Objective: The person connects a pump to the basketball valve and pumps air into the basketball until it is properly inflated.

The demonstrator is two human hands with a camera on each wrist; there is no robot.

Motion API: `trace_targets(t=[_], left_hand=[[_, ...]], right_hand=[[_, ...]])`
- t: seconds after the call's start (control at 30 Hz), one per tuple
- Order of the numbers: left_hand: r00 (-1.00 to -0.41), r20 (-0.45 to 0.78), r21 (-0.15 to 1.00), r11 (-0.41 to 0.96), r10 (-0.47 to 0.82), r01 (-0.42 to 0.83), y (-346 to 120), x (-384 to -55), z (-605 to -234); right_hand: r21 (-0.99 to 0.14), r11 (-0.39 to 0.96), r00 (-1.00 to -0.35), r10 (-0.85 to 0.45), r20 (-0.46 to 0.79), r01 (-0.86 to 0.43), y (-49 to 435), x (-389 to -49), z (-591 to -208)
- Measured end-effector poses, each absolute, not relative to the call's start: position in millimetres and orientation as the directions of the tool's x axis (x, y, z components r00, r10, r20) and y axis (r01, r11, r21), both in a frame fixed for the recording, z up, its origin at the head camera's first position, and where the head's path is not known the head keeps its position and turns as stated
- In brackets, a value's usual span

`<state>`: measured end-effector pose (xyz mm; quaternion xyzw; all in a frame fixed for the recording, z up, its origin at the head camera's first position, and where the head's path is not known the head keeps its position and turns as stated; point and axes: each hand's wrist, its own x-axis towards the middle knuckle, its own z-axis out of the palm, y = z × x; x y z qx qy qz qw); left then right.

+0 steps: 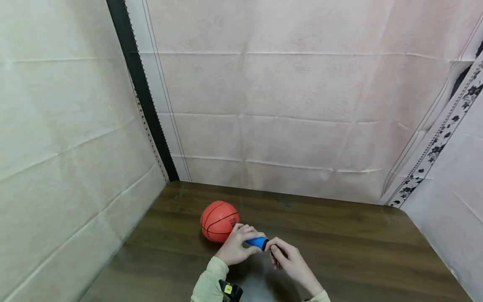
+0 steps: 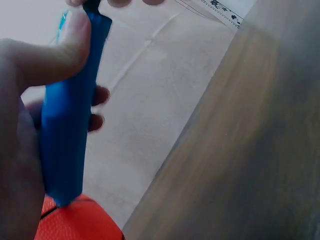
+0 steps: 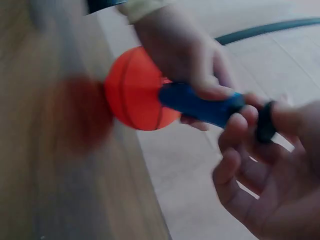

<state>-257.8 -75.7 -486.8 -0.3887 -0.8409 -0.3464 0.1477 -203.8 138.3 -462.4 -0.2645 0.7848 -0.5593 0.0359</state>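
Observation:
My left hand (image 1: 237,248) grips the blue barrel of a small ball pump (image 1: 257,242), its thumb lying along the tube in the left wrist view. The pump's narrow end points toward an orange-red basketball with black lines (image 1: 219,221) and overlaps it in both wrist views. At the opposite end, the fingers and thumb of my right hand (image 1: 291,260) pinch the pump's black handle (image 3: 266,122). The ball rests on the table, just beyond the left hand. Whether the pump's tip is in the ball, I cannot tell.
Underneath is a dark brown wood-grain table (image 1: 358,243). Creased pale cloth (image 1: 286,105) hangs behind it and on both sides, with a black strip (image 1: 147,96) at the left corner and a floral border (image 1: 434,155) at the right. A dark wrist device (image 1: 231,290) sits at the left sleeve.

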Motion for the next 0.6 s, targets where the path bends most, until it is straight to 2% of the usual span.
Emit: trace_targets(t=[0.13, 0.23, 0.5, 0.6], left_hand=[[-0.63, 0.504, 0.466, 0.428, 0.591, 0.774, -80, -260, -489], [-0.643, 0.511, 0.485, 0.426, 0.571, 0.764, -85, -260, -489], [-0.684, 0.525, 0.558, 0.403, 0.506, 0.726, -91, -262, -486], [-0.7, 0.5, 0.567, 0.418, 0.511, 0.71, -89, -262, -485]], right_hand=[[-0.924, 0.23, -0.839, -0.524, 0.148, -0.307, 151, -202, -454], [-0.93, 0.198, -0.804, -0.577, 0.145, -0.31, 167, -200, -446], [-0.865, 0.037, -0.684, -0.63, 0.369, -0.501, 208, -192, -430], [-0.86, -0.016, -0.665, -0.627, 0.406, -0.51, 206, -194, -433]])
